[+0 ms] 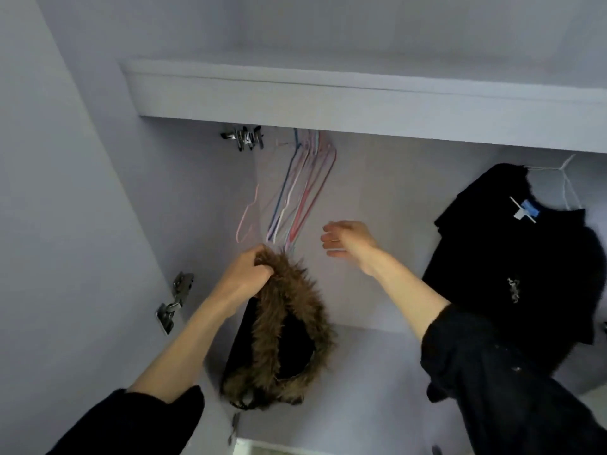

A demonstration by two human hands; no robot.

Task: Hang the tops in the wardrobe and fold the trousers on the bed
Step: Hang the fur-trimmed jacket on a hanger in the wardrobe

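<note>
The fur-trimmed dark top is gripped at its collar by the left hand and hangs limp below it; it is judged soft, bulky and best held there. The right hand, fingers loosely spread, holds nothing beside the empty hangers

Home bedroom, inside built-in wardrobe: pale lilac panels, shelf above, door hinges at left, bunch of coloured wire hangers, black top hung at right.
</note>
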